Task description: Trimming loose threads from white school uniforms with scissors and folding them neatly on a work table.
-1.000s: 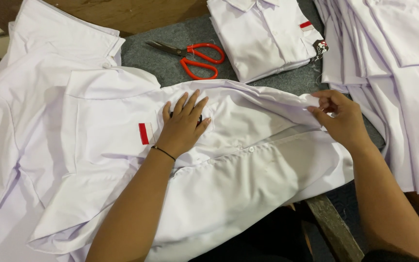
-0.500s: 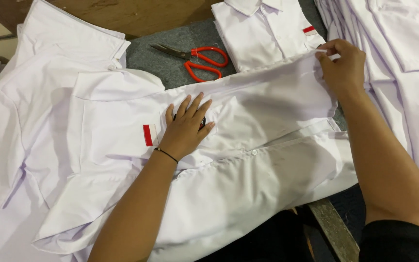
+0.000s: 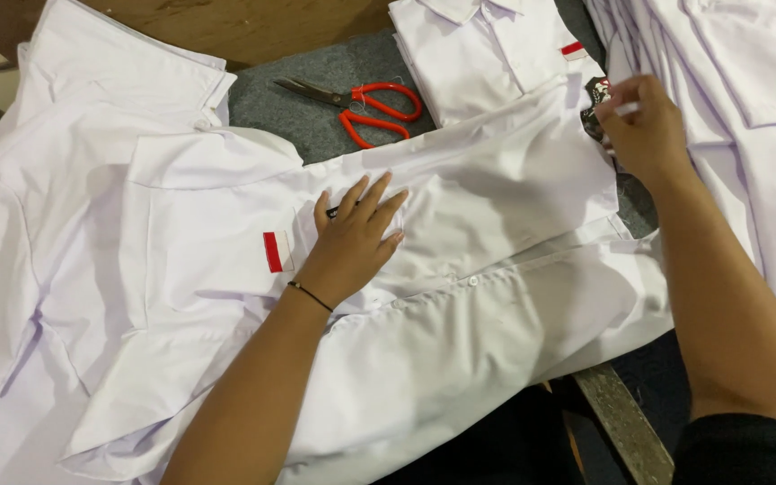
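I am pressing my left hand point(image 3: 352, 238) flat, fingers spread wide, on the chest of the white shirt point(image 3: 460, 296) lying across the table, just right of its red-and-white patch point(image 3: 277, 251). My right hand point(image 3: 644, 126) is pinching the shirt's sleeve edge at the upper right, fingers closed on the cloth. Red-handled scissors point(image 3: 365, 106) are lying on the grey mat point(image 3: 316, 126) beyond, beside a folded white shirt point(image 3: 487, 54).

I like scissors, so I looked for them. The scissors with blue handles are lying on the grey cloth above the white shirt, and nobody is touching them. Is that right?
Almost. The handles of the scissors are red, not blue, as the head view shows. The rest holds: they lie on the grey cloth above the white shirt, and neither the left hand nor the right hand touches them.
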